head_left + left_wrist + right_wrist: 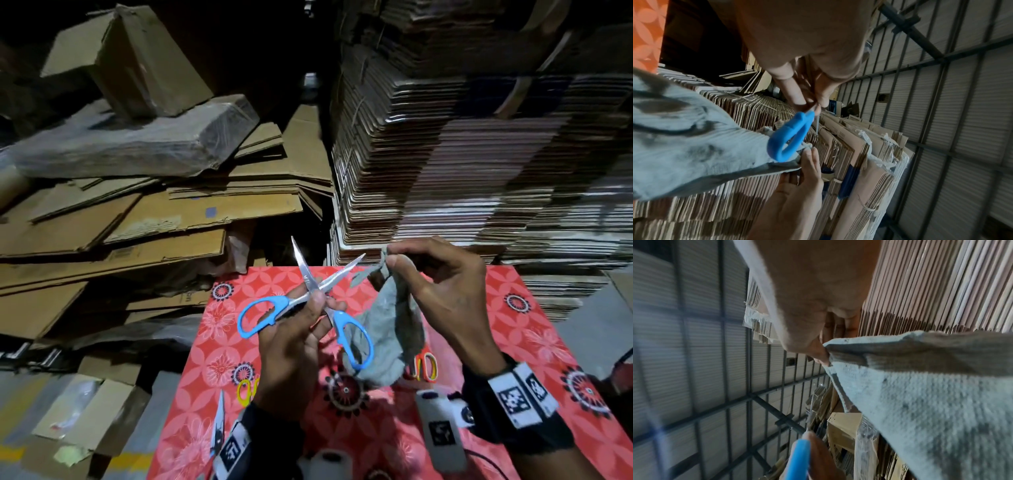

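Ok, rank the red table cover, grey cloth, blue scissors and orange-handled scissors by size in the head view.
1. red table cover, the largest.
2. grey cloth and blue scissors: these look about alike. Both are held up nearer the camera, so I won't rank them.
3. orange-handled scissors, the smallest as seen, though partly hidden behind the cloth.

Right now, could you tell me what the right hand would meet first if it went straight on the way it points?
Probably the nearer blade tip of the blue-handled scissors, held open by the left hand. The right hand, pinching the grey cloth, points leftward at it; depth between them is unclear.
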Demonstrator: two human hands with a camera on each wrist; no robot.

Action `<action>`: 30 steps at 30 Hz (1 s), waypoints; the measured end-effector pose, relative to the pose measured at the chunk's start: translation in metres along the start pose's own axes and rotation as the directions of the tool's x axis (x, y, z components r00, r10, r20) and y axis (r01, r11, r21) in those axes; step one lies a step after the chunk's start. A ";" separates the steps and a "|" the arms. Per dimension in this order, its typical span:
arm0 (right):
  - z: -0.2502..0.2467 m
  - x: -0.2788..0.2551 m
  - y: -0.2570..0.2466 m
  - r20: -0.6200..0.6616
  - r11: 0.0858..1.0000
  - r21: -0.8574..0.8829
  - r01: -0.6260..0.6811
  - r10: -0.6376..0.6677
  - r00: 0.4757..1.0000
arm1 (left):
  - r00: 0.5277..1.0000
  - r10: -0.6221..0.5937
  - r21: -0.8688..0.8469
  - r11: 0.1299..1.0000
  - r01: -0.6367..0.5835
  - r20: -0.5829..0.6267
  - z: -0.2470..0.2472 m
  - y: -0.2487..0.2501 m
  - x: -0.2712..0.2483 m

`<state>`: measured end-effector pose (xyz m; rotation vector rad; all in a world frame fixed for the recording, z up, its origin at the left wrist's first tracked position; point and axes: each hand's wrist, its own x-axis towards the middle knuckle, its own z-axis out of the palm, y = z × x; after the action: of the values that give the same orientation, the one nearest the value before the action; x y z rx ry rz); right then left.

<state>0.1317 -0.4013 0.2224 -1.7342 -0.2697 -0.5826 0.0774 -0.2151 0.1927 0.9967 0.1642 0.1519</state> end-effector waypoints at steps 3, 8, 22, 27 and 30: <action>0.002 -0.004 0.000 0.036 0.998 0.060 -0.003 0.000 0.999 | 0.999 -0.030 -0.006 1.000 0.030 0.017 0.006 0.004 0.000; 0.008 -0.017 -0.008 0.163 0.995 0.091 -0.042 0.026 0.986 | 1.000 0.004 -0.089 0.996 -0.003 0.012 0.007 0.004 0.001; 0.001 -0.019 0.002 0.327 0.980 0.076 -0.184 0.150 0.933 | 0.994 -0.110 -0.157 0.982 0.109 0.001 -0.009 0.026 0.016; -0.007 -0.016 0.007 0.286 0.997 -0.048 -0.058 0.069 0.956 | 0.998 -0.052 0.055 0.997 0.049 0.045 -0.031 0.038 0.034; -0.006 -0.019 0.008 0.286 0.997 -0.075 0.002 0.020 0.958 | 0.965 0.109 0.428 0.880 -0.206 0.240 -0.025 0.040 0.037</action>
<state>0.1181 -0.4063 0.2071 -1.8914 -0.4488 -0.3354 0.1065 -0.1655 0.2108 1.4853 -0.0838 0.1612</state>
